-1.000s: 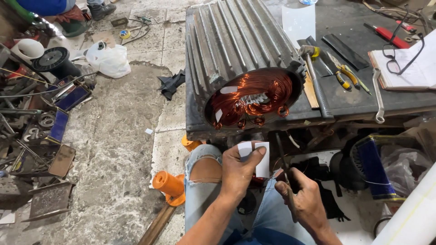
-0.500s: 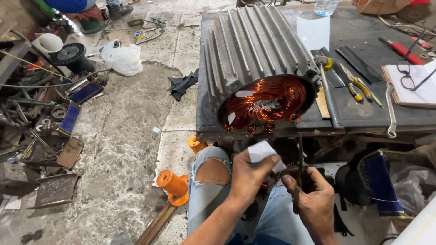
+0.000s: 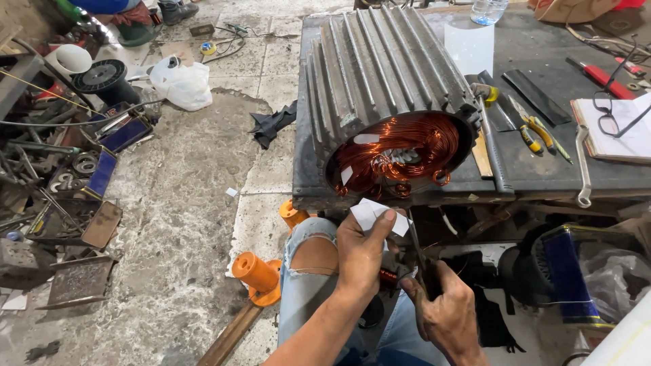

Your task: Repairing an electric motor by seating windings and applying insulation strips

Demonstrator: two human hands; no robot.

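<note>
My left hand [image 3: 363, 254] pinches a small white sheet of insulating paper [image 3: 373, 214] above my lap. My right hand [image 3: 444, 312] is closed on dark scissors [image 3: 415, 245], whose blades point up at the paper's right edge. Just beyond my hands, a grey finned motor stator [image 3: 380, 64] lies on its side on the dark workbench [image 3: 542, 183], its open end full of copper windings [image 3: 400, 156] facing me. My knee shows through torn jeans [image 3: 308, 264].
Pliers with yellow handles [image 3: 536, 129], a red tool [image 3: 600, 74], a notebook with glasses [image 3: 620, 125] and a wrench [image 3: 582, 166] lie on the bench. Orange spools [image 3: 261, 274] stand on the floor by my leg. Scrap metal and wire clutter the left [image 3: 61, 176].
My hands have shifted slightly; the paper sits higher and more tilted in my left hand, and the scissors have come up beside it. The view has moved closer to the stator.
</note>
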